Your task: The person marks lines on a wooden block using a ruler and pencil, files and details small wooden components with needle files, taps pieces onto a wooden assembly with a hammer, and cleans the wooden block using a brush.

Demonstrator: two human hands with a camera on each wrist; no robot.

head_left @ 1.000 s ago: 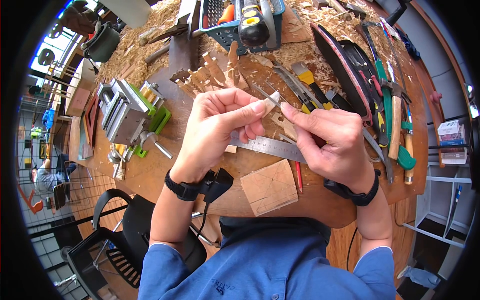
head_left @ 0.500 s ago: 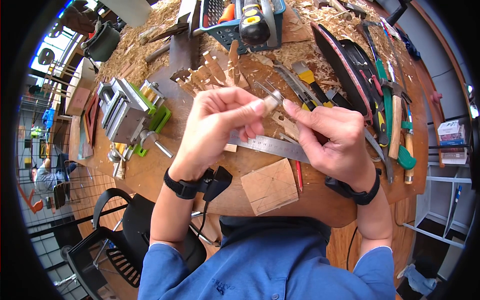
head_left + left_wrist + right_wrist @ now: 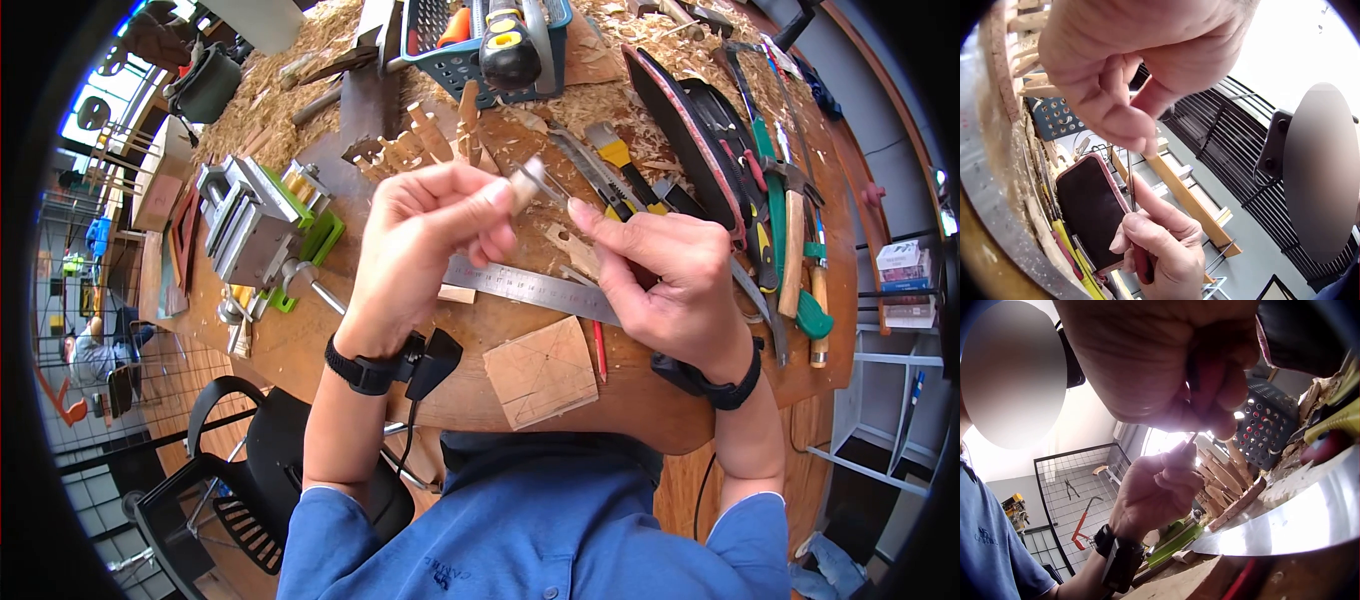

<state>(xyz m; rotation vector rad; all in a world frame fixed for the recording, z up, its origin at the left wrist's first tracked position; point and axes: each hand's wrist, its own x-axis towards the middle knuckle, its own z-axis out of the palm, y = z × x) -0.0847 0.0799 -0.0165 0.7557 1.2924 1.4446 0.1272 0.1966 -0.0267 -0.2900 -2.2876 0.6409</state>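
Observation:
In the head view my left hand [image 3: 425,240] pinches a small pale wooden piece [image 3: 525,187], slightly blurred, between thumb and fingers above the table. My right hand [image 3: 665,275] grips a slim metal tool, whose shaft [image 3: 549,186] points left and meets or passes close by the piece; contact is unclear. In the left wrist view the tool's dark red handle [image 3: 1142,265] lies in my right hand [image 3: 1172,250], its shaft [image 3: 1131,178] reaching up to my left fingertips. The right wrist view shows my left hand [image 3: 1157,494] just beyond the tool's tip.
Below the hands lie a steel ruler [image 3: 530,288], a marked wooden square [image 3: 540,373] and a red pencil [image 3: 599,352]. A vise [image 3: 255,225] stands left. Beyond are carved sticks [image 3: 430,135] and a blue basket [image 3: 455,72]; a hammer [image 3: 790,240] and cutting tools lie right.
My left hand has shifted slightly left with the wooden piece, whose angle has changed. My right hand has barely moved and still holds the tool.

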